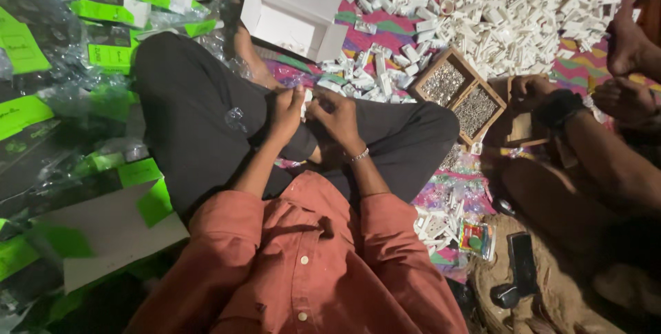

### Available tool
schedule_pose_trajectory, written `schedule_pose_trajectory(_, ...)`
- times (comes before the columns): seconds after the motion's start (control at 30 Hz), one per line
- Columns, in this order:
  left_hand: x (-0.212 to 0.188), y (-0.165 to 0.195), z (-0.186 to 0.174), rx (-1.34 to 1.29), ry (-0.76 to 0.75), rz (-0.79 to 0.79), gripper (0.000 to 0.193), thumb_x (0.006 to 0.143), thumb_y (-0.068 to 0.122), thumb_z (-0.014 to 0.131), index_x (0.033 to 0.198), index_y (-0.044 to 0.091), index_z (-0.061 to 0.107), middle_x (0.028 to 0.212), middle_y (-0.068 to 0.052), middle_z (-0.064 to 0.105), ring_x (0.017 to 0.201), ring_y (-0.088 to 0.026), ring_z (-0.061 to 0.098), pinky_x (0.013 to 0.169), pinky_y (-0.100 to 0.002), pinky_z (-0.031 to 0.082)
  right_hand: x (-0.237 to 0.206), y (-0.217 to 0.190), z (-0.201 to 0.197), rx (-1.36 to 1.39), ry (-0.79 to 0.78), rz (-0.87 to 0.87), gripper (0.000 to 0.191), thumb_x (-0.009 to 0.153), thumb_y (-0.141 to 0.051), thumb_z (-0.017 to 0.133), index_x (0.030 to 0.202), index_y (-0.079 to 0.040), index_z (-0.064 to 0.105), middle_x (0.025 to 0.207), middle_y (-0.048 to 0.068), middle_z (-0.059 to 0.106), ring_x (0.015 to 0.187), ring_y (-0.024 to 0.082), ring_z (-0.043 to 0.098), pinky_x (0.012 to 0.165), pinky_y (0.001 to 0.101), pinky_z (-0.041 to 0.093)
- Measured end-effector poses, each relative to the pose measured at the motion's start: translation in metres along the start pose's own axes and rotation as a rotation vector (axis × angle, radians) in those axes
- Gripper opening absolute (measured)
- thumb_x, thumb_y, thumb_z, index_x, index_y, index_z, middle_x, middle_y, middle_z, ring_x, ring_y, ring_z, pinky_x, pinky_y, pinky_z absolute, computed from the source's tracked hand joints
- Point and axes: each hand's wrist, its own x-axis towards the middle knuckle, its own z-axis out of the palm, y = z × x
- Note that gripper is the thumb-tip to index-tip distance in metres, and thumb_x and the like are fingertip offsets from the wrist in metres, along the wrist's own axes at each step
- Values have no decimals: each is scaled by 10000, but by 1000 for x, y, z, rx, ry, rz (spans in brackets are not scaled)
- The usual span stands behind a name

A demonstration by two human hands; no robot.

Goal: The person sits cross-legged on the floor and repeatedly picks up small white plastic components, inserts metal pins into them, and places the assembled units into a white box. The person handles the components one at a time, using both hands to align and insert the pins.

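- Head cam looked straight down at a person sitting cross-legged on the floor, so I went over it left to right.
- Far left was a heap of green-and-black packages [110,3] in clear plastic bags, spilling round the knee in dark trousers.
- Next over, an open white cardboard box [292,10] sat just past the knees, flap up. I couldn't see what was inside.
- Left hand [286,110] was curled up over the lap, fingertips pinching a small white plastic part [307,100]. Right hand [337,117], with a metal bracelet at the wrist, was closed in on the same piece from the other side, so both hands met on it, touching. The part was mostly hidden by fingers and I couldn't tell exactly what shape it was.
- Just beyond the hands, loose white parts trailed up to a huge pile of white parts [523,3] on the patterned mat.
- Right of that, a wooden tray [460,96] with two compartments held small metal bits, maybe screws, too small for me to say.
- Far right, another person's hand [533,89] rested near the tray, with their bare feet close by.
- My take on doing this bit well: keep the piece low over the lap so anything dropped lands on cloth, steady it with one hand and let the other do the fine work, and keep the tray within easy reach.
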Motion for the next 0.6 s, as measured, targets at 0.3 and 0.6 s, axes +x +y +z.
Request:
schedule_pose_trajectory(0.3,-7,13,2,117,-17,-12,520,1084,441,435,1062,-8,697,709,-48,623,541,-118,588,489,-273,465,2,7,0,-185,27,14,256,884,-171,788,821,49,675,653,142,616,592,118,552,547,331,462)
schedule_pose_trajectory(0.6,-5,14,2,237,-16,178,393,1083,336,498,1146,-2,689,957,-114,743,888,-158,704,799,-298,541,-1,-3,-2,-206,12,-74,270,894,-211,756,843,27,638,695,178,615,577,244,585,555,385,468)
